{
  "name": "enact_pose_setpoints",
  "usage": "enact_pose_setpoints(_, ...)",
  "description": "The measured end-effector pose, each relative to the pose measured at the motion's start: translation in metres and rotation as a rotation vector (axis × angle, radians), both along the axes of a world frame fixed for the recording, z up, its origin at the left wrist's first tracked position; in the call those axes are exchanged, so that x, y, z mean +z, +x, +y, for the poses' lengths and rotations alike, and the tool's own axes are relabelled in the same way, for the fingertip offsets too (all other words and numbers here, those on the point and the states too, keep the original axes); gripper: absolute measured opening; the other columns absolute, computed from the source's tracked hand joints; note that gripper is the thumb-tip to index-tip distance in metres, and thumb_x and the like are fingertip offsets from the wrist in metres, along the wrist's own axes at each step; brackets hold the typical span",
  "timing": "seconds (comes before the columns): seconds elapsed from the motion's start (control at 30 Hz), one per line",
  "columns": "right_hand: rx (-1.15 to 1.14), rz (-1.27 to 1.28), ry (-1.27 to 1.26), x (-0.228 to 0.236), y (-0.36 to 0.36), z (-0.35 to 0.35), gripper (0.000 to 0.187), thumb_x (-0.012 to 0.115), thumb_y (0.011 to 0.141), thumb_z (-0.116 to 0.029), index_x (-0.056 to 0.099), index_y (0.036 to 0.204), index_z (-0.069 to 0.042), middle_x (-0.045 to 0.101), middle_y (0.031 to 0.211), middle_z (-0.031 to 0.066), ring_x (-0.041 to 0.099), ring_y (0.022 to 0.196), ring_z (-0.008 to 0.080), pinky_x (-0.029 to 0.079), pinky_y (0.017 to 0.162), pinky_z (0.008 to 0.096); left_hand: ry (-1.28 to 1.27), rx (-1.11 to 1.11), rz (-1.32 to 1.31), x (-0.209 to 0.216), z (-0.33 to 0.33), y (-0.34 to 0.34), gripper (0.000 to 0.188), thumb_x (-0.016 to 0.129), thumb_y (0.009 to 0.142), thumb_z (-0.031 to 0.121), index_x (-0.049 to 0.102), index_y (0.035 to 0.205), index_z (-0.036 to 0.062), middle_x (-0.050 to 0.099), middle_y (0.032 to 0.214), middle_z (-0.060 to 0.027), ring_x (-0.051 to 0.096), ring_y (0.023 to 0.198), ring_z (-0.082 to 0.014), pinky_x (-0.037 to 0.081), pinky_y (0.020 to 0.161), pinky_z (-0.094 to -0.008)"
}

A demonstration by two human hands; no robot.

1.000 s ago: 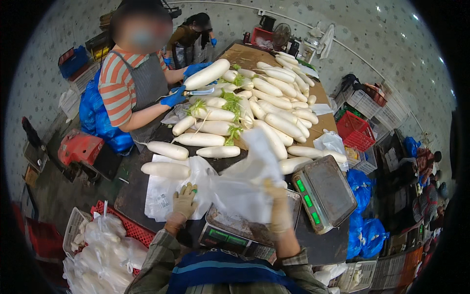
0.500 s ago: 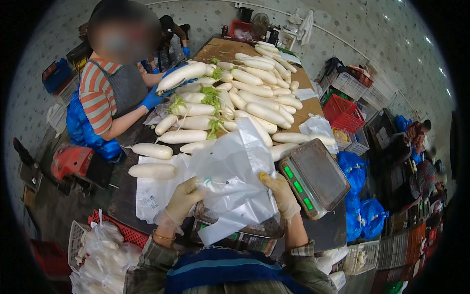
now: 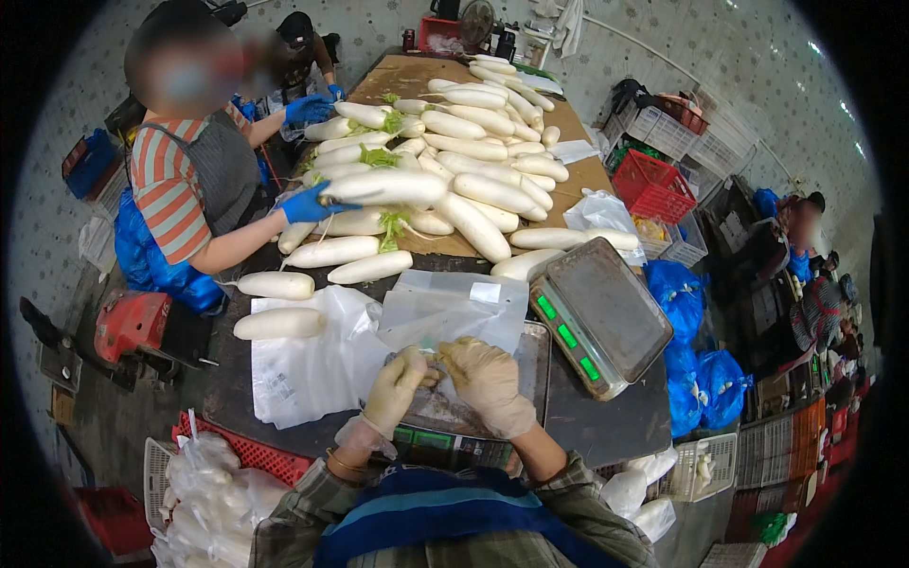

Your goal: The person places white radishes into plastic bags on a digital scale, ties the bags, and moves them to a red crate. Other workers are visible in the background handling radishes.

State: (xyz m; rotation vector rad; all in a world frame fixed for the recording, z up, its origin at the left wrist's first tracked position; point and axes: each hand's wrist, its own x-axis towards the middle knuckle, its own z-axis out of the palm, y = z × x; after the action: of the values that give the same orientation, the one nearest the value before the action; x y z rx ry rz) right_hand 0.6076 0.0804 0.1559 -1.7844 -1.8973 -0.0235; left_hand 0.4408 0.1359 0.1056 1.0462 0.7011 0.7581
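Both my hands wear pale thin gloves and are close together over the near scale (image 3: 533, 383). My left hand (image 3: 396, 390) is closed in a pinch at the near edge of a clear plastic bag (image 3: 454, 308). Fingers bent, my right hand (image 3: 485, 383) pinches the same edge just beside it. The bag lies spread away from me, flat against the table and scale pan. Left of it are more plastic bags (image 3: 308, 374), with one white radish (image 3: 279, 324) on their far edge. A big pile of white radishes (image 3: 488, 194) covers the table beyond.
A second scale (image 3: 606, 312) with green displays stands to the right. Across the left side, a co-worker's blue-gloved hand (image 3: 317, 204) touches a large radish (image 3: 388, 187). Bagged radishes (image 3: 213, 492) fill a crate at lower left. Blue bags (image 3: 677, 312) and a red crate (image 3: 653, 187) stand at right.
My hands have come together and the bag has been lowered from upright to flat. The co-worker's radish has moved down onto the pile, and one blue-gloved hand has come off it.
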Motion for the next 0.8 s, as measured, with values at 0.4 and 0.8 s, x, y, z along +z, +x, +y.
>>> enact_pose_setpoints(0.4,-0.081,0.773,-0.255,-0.004,-0.005,-0.004,0.021,0.075,0.088,-0.026,0.061,0.089,-0.010,0.065,0.085,0.0084,0.066,0.079,0.0260,0.053,0.073,0.0373,0.216,0.030,0.202,-0.004,0.024,-0.010,0.027,0.078,0.084,0.013,0.071,0.106,-0.0022,0.072,0.092,-0.0043,0.067,0.083,-0.0181,0.053,0.077,-0.0301)
enact_pose_setpoints(0.8,-0.027,1.673,0.161,0.069,0.038,-0.025,0.034,0.067,0.095,-0.043,0.057,0.093,-0.011,0.071,0.109,0.0086,0.053,0.075,0.0067,0.045,0.067,0.0216,0.706,0.446,0.452,0.035,0.038,-0.079,0.080,0.073,0.074,0.022,0.049,0.149,0.0111,0.035,0.158,-0.0261,0.039,0.144,-0.0395,0.037,0.114,-0.0430)
